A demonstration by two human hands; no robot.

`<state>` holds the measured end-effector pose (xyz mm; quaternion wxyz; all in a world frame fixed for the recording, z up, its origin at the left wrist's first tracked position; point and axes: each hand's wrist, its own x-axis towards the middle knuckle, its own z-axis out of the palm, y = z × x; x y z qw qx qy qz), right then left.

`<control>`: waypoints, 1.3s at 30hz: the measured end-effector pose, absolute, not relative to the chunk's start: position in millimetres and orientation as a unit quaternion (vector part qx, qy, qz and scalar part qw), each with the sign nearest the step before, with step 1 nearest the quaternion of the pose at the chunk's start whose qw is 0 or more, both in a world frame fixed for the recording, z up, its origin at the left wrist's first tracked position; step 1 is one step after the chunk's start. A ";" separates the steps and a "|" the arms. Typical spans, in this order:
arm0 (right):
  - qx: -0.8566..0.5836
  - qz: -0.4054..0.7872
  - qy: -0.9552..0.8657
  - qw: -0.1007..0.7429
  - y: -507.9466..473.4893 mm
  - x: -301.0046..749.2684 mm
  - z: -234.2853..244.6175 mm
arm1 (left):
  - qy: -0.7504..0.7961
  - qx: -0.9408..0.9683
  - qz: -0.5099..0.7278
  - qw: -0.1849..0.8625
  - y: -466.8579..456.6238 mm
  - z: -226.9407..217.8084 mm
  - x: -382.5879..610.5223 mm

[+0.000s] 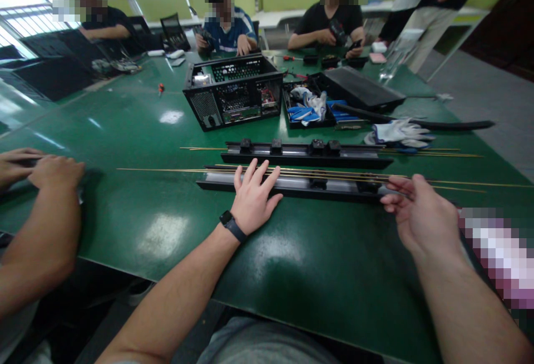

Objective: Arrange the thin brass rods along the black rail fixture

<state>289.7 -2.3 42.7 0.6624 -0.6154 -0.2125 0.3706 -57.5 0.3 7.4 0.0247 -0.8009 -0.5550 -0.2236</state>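
My left hand (255, 201) lies with fingers spread across the nearer black channel (287, 188), over its pale inner strip. Several thin brass-coloured rods (342, 175) run lengthwise along this channel and stick out past both ends. At the channel's right end, the fingers of my right hand (423, 208) are curled around the rods; the exact grip is partly hidden. Small black blocks (318, 180) sit inside the nearer channel. Just behind, a second black channel (304, 158) lies roughly parallel, with more blocks (276, 144) and thin rods at its ends.
An open black computer case (236, 94) stands behind the channels. To its right are a tray (311, 123) of gloves, a dark panel (362, 87) and loose gloves (403, 132). A co-worker's hands (56, 172) are at the left; other people sit across the green table (137, 113).
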 end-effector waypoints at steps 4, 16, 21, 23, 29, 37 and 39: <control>-0.610 0.357 -0.221 0.672 -2.8 294.9 42.2 | -0.557 -0.799 -0.224 0.025 0.2 7.4 -57.2; -0.602 0.376 -0.274 0.649 -6.8 290.0 35.8 | -0.556 -0.799 -0.228 0.026 0.1 6.5 -57.8; -0.598 0.381 -0.255 0.657 -4.8 289.9 37.1 | -0.554 -0.801 -0.225 0.024 0.2 7.0 -57.3; -0.600 0.380 -0.246 0.659 -4.2 289.4 38.1 | -0.556 -0.799 -0.228 0.027 0.4 6.7 -57.4; -0.609 0.371 -0.225 0.664 -2.5 292.5 39.2 | -0.555 -0.800 -0.228 0.025 0.7 6.2 -58.6; -0.618 0.359 -0.214 0.666 -0.8 293.7 38.5 | -0.557 -0.801 -0.221 0.021 0.2 8.5 -57.8; -0.619 0.356 -0.216 0.666 -0.9 295.2 37.8 | -0.556 -0.800 -0.224 0.023 0.2 8.2 -57.7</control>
